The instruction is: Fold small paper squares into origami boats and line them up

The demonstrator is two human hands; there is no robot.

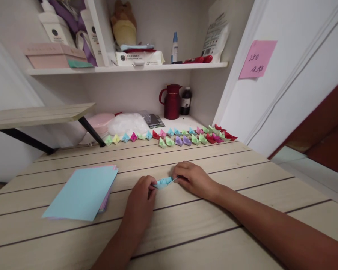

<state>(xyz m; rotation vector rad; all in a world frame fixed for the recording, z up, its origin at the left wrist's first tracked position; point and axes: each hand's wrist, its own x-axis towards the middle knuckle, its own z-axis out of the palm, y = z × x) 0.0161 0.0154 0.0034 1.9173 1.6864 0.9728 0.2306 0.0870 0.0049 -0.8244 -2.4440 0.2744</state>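
Observation:
A small folded piece of light blue paper (163,182) lies low over the wooden table (219,232), held at both ends. My left hand (142,200) pinches its left end with closed fingers. My right hand (192,178) pinches its right end, fingers curled. Left of my hands lies a stack of coloured paper sheets (83,192) with a light blue sheet on top. Along the back of the table runs a row of several folded paper boats (171,137) in green, yellow, blue, pink, purple and red.
A dark red jug (171,101) and a dark bottle (186,101) stand in the alcove behind the boats, beside a white plastic bag (128,123). A wooden shelf board (36,114) juts out at the left. A pink note (257,59) sticks on the right wall.

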